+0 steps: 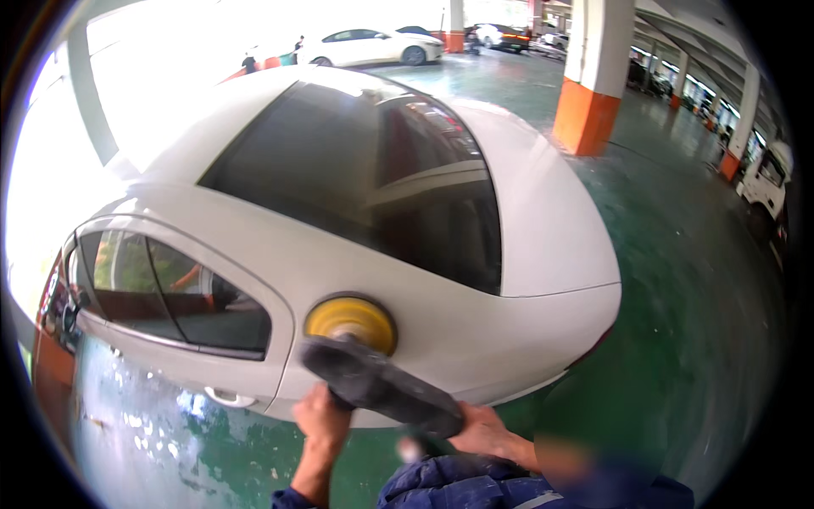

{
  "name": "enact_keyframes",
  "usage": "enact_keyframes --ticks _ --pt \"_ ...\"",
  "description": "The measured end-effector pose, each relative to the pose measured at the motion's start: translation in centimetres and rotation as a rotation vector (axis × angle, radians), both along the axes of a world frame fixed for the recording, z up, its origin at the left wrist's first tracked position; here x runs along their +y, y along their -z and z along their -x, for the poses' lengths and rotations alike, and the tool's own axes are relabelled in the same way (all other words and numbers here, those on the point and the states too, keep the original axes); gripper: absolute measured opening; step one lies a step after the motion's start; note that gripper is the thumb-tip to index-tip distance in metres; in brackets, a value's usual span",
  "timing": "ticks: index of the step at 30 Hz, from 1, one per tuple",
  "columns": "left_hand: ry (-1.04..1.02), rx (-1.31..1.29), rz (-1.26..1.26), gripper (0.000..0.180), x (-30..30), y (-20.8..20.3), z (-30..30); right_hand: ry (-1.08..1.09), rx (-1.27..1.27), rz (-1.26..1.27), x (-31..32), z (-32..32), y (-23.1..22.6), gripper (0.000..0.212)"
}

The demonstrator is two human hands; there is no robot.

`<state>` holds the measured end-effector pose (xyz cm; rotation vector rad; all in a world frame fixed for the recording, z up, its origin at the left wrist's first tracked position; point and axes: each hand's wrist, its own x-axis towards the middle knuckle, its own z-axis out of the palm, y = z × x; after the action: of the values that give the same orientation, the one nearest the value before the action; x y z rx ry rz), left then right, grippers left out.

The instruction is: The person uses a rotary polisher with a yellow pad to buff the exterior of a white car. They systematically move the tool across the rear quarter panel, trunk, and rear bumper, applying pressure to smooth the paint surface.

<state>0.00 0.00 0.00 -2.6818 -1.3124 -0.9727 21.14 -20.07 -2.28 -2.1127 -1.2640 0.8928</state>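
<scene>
Both my hands hold a dark grey car polisher (381, 386) with a round yellow pad (349, 321). The pad lies against the rear side panel of a white car (432, 339), between the back door and the trunk. Closed round a grip below the polisher's head is my left hand (322, 417); its fingers are partly hidden by the tool. My right hand (483, 427) wraps the rear end of the tool's body, nearer to me. I cannot tell from this one picture whether the pad is spinning.
The car's dark rear window (365, 178) and rear side window (212, 310) border the panel. A door handle (229, 397) juts out at the lower left. An orange-and-white pillar (589, 93) stands beyond the trunk. Another white car (369, 48) is parked farther off on the green floor (678, 339).
</scene>
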Motion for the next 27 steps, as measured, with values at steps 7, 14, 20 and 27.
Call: enact_keyframes --ticks 7,14,20,27 --pt "0.216 -0.049 0.147 0.024 -2.8 4.7 -0.3 0.101 0.027 -0.061 -5.1 0.3 3.8 0.056" --pt "0.027 -0.062 -0.056 0.028 6.6 -4.3 3.7 0.028 -0.061 -0.195 5.7 5.0 -1.6 0.044" --pt "-0.164 -0.068 -0.096 0.023 16.5 -11.4 8.6 -0.173 -0.012 -0.011 16.7 8.2 -13.3 0.06" --pt "-0.421 -0.038 -0.207 0.025 29.6 -19.2 14.9 -0.503 0.002 -0.141 28.1 11.0 -23.0 0.058"
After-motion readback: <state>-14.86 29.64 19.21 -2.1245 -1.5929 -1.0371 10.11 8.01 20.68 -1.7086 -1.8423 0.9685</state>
